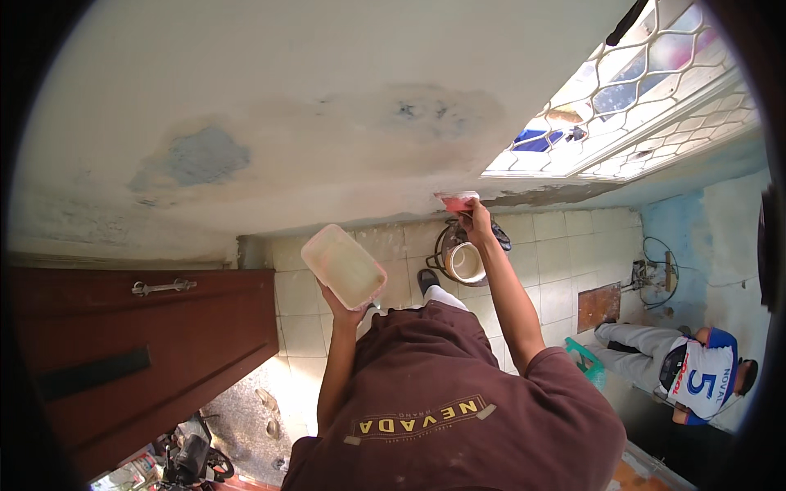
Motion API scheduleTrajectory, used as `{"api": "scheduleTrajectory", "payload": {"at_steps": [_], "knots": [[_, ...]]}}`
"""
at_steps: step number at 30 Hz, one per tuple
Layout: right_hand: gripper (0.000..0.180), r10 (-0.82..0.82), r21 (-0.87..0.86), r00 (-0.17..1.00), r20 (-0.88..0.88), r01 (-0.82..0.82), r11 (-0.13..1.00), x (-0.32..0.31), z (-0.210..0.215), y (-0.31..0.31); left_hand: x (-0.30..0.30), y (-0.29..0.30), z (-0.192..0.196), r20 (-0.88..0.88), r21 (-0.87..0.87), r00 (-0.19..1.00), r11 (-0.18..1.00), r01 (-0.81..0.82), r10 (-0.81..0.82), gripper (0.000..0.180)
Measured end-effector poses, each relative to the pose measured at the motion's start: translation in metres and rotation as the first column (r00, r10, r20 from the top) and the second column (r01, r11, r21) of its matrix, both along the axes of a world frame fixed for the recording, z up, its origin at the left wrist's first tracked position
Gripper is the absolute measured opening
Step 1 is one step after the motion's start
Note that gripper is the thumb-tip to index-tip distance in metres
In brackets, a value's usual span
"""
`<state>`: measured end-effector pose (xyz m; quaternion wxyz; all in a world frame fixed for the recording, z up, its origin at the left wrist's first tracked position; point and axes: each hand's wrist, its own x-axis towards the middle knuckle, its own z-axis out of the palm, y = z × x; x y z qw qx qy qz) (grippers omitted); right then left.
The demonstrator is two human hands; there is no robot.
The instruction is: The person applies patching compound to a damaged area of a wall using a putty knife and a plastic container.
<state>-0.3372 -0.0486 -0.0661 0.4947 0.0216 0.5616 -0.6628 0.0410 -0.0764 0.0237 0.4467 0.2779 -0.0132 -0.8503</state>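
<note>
My left hand (337, 304) grips a pale, translucent rectangular plastic tub (342, 263) from below, near its lower end. Whitish material seems to coat its inside. In my right hand (479, 222) is a red putty scraper (457, 202), its edge against the lower part of the wall (327, 184) below the window. White paste shows along that edge. The wall is off-white with bluish-grey and dark worn patches. Beneath my right forearm, a white bucket (467, 263) stands on the floor, beside a dark object I cannot make out.
A white window grille (630, 98) opens at upper right. At left is a brown door (147, 335) with a metal bolt. Another person (696, 368) is at far right, near a green plastic stool (585, 360) and a coiled cable (661, 274). A motorcycle (192, 458) stands lower left.
</note>
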Motion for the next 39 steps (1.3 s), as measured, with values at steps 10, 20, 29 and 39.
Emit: {"api": "scheduleTrajectory", "payload": {"at_steps": [10,20,29,39], "knots": [[0.026,0.074,0.051,0.991,0.116,-0.080,0.996,-0.055,-0.066,-0.022,-0.047,0.055,-0.009,0.047,0.061,0.992,0.991,-0.120,0.117,0.066],[0.017,0.052,-0.500,0.997,0.054,-0.018,0.866,-0.059,0.268,-0.027,-0.114,0.050,0.002,-0.037,0.019,0.996,0.996,-0.084,0.084,0.055],[0.028,0.073,-0.229,0.997,0.037,-0.062,0.971,-0.023,0.088,-0.010,-0.120,0.072,0.021,0.063,0.027,0.986,0.987,-0.156,0.154,0.057],[0.022,0.192,-0.269,0.972,0.138,-0.150,0.951,-0.037,0.010,-0.067,-0.092,0.084,0.014,0.068,0.071,0.971,0.970,-0.234,0.229,0.056]]}}
